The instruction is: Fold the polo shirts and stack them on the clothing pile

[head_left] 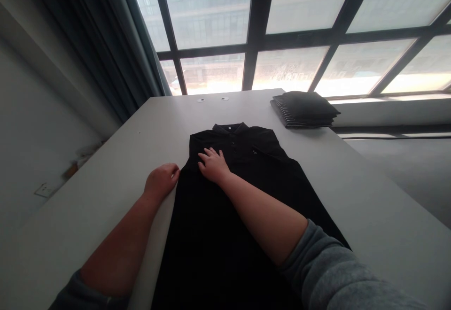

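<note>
Right hand (213, 165) flat on black polo shirt (225, 216), fingers spread, no grip. Left hand (161, 181) at shirt edge, grip unclear. Shirt hem cut off below view.

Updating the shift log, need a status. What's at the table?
Right hand spread on black polo shirt, chest area. Left hand at its edge. Folded stack of clothes beyond the collar, to the side.
</note>
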Demonstrator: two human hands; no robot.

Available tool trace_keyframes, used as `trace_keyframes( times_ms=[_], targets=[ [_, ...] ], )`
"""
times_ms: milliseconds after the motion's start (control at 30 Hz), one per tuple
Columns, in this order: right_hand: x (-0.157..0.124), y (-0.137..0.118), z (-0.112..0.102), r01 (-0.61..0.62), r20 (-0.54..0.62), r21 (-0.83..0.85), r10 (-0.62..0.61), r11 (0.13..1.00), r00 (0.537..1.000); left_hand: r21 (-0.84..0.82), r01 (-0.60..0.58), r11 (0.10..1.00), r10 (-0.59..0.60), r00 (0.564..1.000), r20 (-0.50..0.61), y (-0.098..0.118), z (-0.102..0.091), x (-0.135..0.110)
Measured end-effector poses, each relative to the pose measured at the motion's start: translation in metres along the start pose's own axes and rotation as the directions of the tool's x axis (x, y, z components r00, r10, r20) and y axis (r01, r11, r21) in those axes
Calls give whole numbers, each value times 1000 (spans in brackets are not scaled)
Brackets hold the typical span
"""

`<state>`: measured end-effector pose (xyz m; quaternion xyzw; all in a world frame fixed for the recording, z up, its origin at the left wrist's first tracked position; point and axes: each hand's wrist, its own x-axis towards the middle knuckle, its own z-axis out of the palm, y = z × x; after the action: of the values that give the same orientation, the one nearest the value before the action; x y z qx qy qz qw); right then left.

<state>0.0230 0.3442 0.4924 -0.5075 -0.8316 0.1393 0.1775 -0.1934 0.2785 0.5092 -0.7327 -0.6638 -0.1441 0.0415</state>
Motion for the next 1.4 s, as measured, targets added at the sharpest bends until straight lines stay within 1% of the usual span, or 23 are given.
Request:
trace_keyframes(
  times_ms=[67,100,167,200,267,333,400,467,533,600,667,733,867,933,1100,1200,1300,1400],
  targets=[
    [0,1,3,1,58,-22,1,1000,998,-45,-59,997,55,995,-85,3,3,2],
    [0,1,4,3,74,-32,-1,999,997,-65,-93,994,86,990,-111,5,5,4],
    [0,2,7,12,78,-44,-9,999,997,-92,-131,987,120,985,-121,9,10,13],
    [0,2,7,17,76,-46,-13,999,997,-98,-128,987,117,987,-112,11,13,20],
    [0,2,8,8,59,-45,-5,999,998,-89,-86,992,81,995,-57,17,19,42],
    [1,3,7,-49,12,-44,50,998,999,-59,-37,998,38,999,18,24,28,70],
    [1,5,5,-125,-29,-44,124,991,992,-37,-8,999,11,997,80,32,41,99],
    [1,7,3,-175,-34,-49,173,983,984,-26,26,999,-23,994,109,38,57,123],
    [0,8,3,-198,-22,-51,197,979,980,-12,80,997,-78,989,127,41,72,139],
    [0,9,3,-213,-19,-52,212,976,977,-3,127,992,-125,983,136,40,83,147],
    [0,10,3,-216,-13,-52,215,975,976,-2,149,989,-147,978,145,36,89,150],
    [2,12,2,-213,-5,-37,213,976,977,-3,157,988,-154,976,157,32,91,151],
    [7,21,-5,-257,-16,22,257,966,966,-4,170,985,-167,975,146,30,90,151],
    [9,25,-8,-278,-18,19,279,960,960,-2,174,985,-172,976,135,30,89,150],
    [8,27,-8,-241,-6,-15,241,970,970,7,185,983,-184,974,131,31,89,148],
    [8,27,-5,-232,38,-36,234,972,972,-2,206,979,-204,973,107,32,91,148],
    [9,28,-3,-229,55,-50,232,972,971,-7,233,973,-232,971,55,33,89,144],
    [9,28,-2,-233,50,-51,236,971,971,0,212,977,-212,977,11,27,79,127]
  ],
)
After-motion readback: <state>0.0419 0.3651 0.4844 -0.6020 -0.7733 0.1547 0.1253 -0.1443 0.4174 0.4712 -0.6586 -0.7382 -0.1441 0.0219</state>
